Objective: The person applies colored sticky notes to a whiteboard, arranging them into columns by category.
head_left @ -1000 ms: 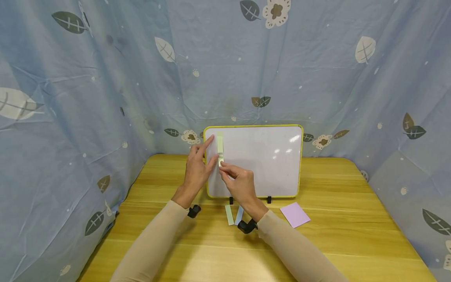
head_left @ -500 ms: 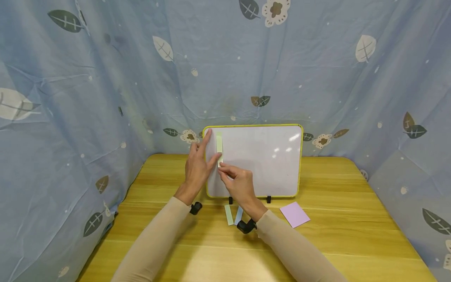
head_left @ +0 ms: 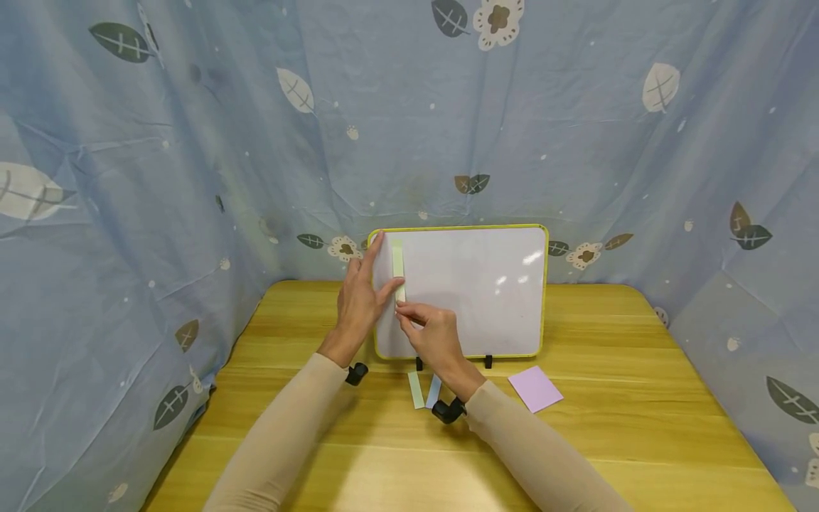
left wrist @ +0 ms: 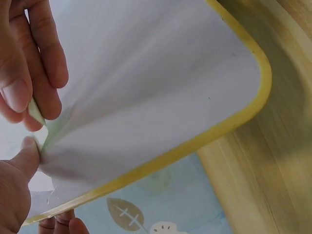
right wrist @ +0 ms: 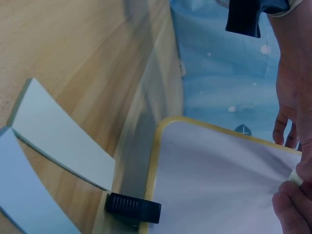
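A whiteboard (head_left: 473, 291) with a yellow frame stands on the table. High on its left side sticks a pale green sticky strip (head_left: 398, 257). Just below it is a second pale green strip (head_left: 400, 293), whose lower end my right hand (head_left: 438, 338) pinches between thumb and fingers. In the left wrist view this strip (left wrist: 38, 114) bends away from the board near its held end. My left hand (head_left: 358, 302) grips the board's left edge, fingers behind and thumb (left wrist: 24, 161) on the front against the strip's upper part.
Before the board lie a green strip pad (head_left: 416, 390) and a blue strip pad (head_left: 434, 391). A square purple note pad (head_left: 536, 390) is to their right. Black feet (right wrist: 134, 208) support the board, and a patterned curtain (head_left: 409, 128) surrounds the table (head_left: 608, 427).
My left hand has moved up along the board's edge, its thumb now on the second strip. My right hand has slid slightly down, still holding the strip's lower end.
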### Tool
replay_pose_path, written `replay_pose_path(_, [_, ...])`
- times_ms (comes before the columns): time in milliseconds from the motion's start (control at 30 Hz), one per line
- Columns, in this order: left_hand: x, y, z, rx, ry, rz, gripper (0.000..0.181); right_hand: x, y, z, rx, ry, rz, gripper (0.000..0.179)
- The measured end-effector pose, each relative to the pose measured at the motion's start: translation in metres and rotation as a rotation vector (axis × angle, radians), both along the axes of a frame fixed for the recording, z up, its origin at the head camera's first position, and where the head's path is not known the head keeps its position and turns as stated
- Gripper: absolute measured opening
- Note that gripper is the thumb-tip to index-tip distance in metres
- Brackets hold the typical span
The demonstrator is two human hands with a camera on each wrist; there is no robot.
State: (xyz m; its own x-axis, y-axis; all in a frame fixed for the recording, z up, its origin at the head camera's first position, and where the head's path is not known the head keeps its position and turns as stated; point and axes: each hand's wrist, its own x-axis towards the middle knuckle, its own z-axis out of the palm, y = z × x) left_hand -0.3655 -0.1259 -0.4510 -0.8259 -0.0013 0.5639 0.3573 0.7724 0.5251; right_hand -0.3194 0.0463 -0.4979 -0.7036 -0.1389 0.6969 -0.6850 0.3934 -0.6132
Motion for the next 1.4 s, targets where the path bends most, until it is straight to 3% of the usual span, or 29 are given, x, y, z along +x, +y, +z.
replay_pose_path(467, [0.007, -0.003, 0.005, -0.081, -0.053, 0.003, 0.121, 0.004, 0.004, -0.006, 0.035, -0.02, 0.059, 0.013])
replay_pose_path(767, [0.009, -0.004, 0.005, -0.086, -0.056, -0.006, 0.117, 0.008, 0.01, -0.008, 0.057, -0.005, 0.053, 0.016])
replay_pose_path(1133, [0.019, -0.012, 0.006, -0.098, -0.031, -0.046, 0.106, 0.012, 0.021, -0.01, 0.131, 0.08, 0.006, 0.017])
replay_pose_path(1400, [0.026, -0.021, 0.0, -0.101, -0.047, -0.07, 0.103, 0.016, 0.026, -0.012, 0.153, 0.053, 0.01, 0.016])
